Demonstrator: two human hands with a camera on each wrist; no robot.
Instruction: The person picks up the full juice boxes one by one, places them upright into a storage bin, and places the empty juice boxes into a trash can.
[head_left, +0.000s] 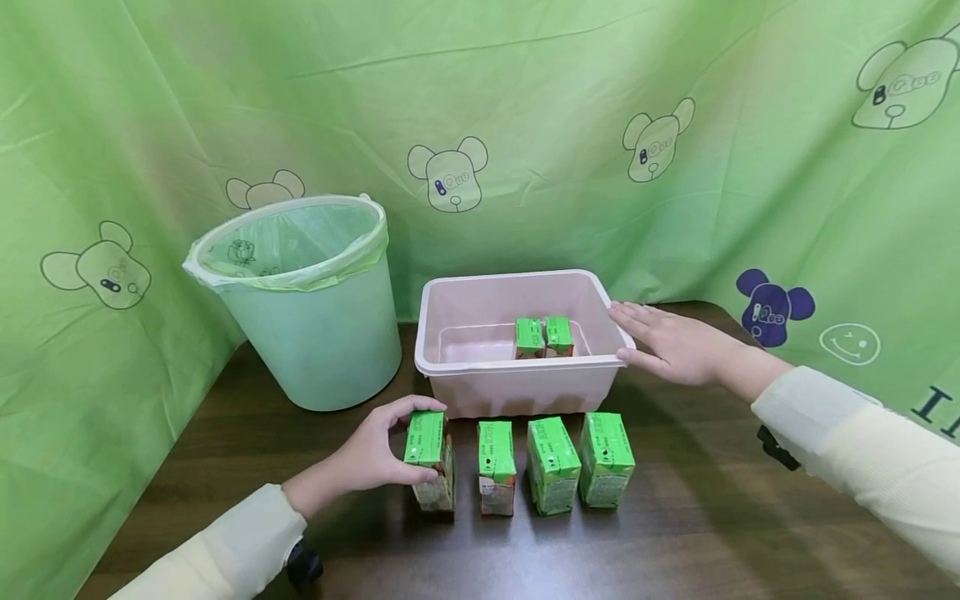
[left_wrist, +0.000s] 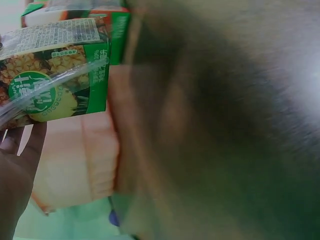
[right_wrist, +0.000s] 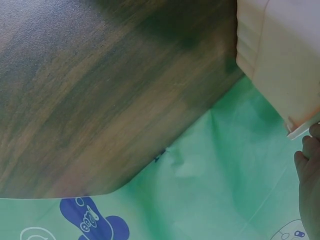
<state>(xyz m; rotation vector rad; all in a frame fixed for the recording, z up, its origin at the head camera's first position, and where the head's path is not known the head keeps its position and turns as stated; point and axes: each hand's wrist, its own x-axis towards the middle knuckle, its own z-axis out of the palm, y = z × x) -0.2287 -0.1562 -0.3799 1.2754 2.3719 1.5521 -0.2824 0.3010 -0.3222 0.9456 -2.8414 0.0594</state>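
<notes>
My left hand [head_left: 372,447] grips a pineapple juice box [head_left: 432,483] with a green top, thumb on the near side and fingers on the far side. In the left wrist view the same juice box [left_wrist: 60,75] shows pineapple pictures and clear plastic across it. Three more juice boxes [head_left: 497,467] stand upright in a row to its right. Behind the row is a pale pink plastic bin [head_left: 525,387], with two juice boxes [head_left: 529,335] in its right half. My right hand [head_left: 671,343] rests with extended fingers on the bin's right rim.
A pale green trash can [head_left: 322,333] lined with a plastic bag stands left of the bin. Behind everything hangs a green curtain [head_left: 540,100] printed with bear heads. The dark wooden table [head_left: 712,517] extends to the right and front.
</notes>
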